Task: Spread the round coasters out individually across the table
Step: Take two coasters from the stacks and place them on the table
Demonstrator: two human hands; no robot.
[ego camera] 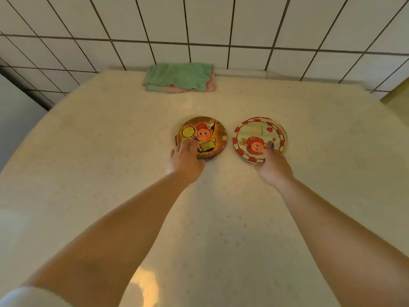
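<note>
Coasters [202,136] glossy printed; table [221,218] smooth speckled stone-look; cloth [179,76] soft terry; wall tiles [208,21] glazed.

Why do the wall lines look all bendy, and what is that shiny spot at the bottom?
In the head view, the wide-angle lens bows the tile lines on the wall and curves the table edges. The bright patch near the bottom is light glaring off the tabletop. The arms close to the camera look soft and stretched, while the coasters are fairly clear.
</note>
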